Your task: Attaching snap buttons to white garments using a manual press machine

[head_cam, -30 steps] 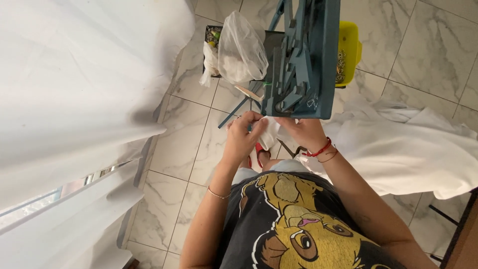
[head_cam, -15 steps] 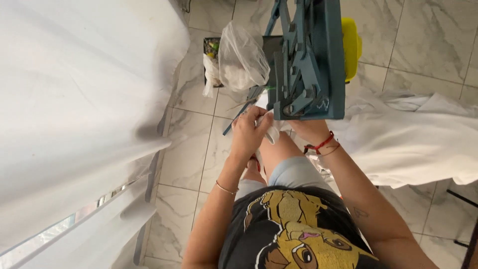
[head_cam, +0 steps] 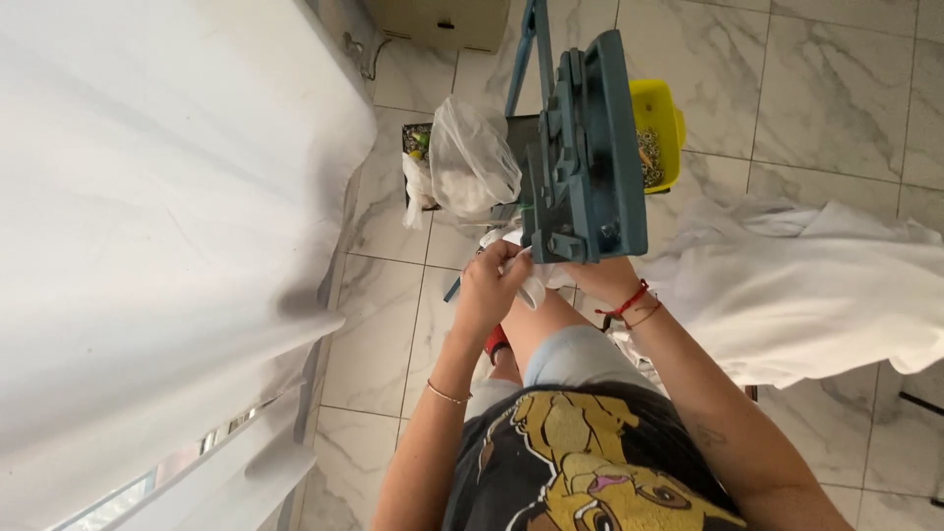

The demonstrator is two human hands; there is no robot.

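Observation:
A teal metal hand press stands on the floor in front of my knees. My left hand is closed on a small white cloth piece right at the press's near edge. My right hand, with red cords on its wrist, holds the same cloth from the other side. Its fingers are partly hidden under the press's base. The cloth runs between both hands and touches the underside of the press.
A clear plastic bag of white pieces sits left of the press. Behind the press is a yellow tub of small metal parts. A white garment pile lies to the right, a large white sheet to the left, and a cardboard box at the far edge.
Both hands have lifted the white cloth from lap level up to the press's near edge. My view has shifted forward, showing more of the press and the tub.

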